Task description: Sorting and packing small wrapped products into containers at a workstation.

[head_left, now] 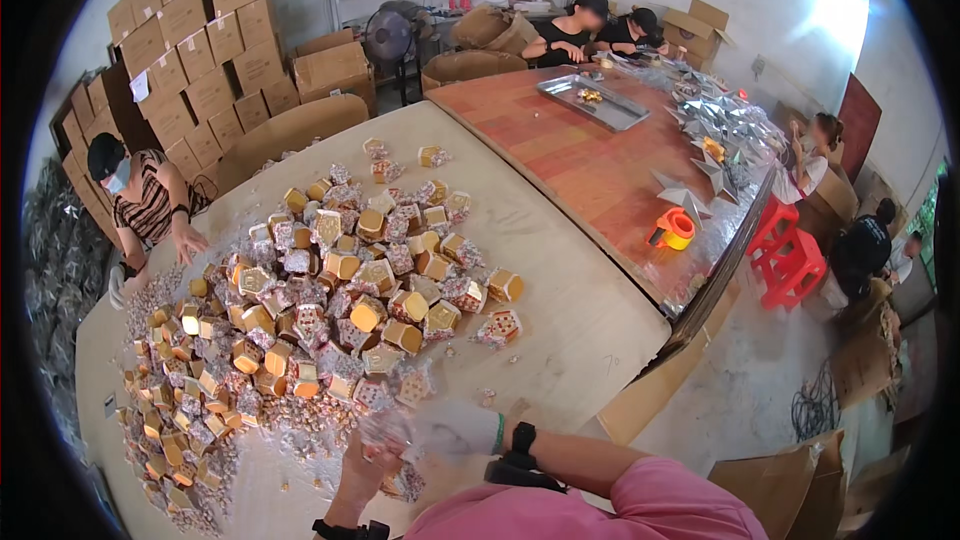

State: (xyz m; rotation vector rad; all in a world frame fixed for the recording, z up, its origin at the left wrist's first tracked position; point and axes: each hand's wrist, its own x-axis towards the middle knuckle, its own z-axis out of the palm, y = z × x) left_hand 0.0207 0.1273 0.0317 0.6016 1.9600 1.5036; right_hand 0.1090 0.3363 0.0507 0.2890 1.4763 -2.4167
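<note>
At the near edge of the pale table, my left hand (360, 475) is closed round a small glittery ornament (384, 432) in white and red. My right hand (455, 428), in a whitish glove, is beside it and smeared by motion, so its fingers cannot be made out. Just beyond both hands lies a big heap of similar house-shaped ornaments (372, 278) with gold bases, many tipped on their sides. Loose small beads or bits (300, 425) are scattered around the heap's near side. Another ornament (408, 483) shows partly beneath my hands.
At the left a co-worker (160, 195) reaches toward the heap. A reddish board table (570, 180) adjoins on the right, bearing a metal tray (625, 118), a tape dispenser (672, 230) and silver stars (720, 120). Red stools (787, 255), cartons (200, 50) and more people surround the tables.
</note>
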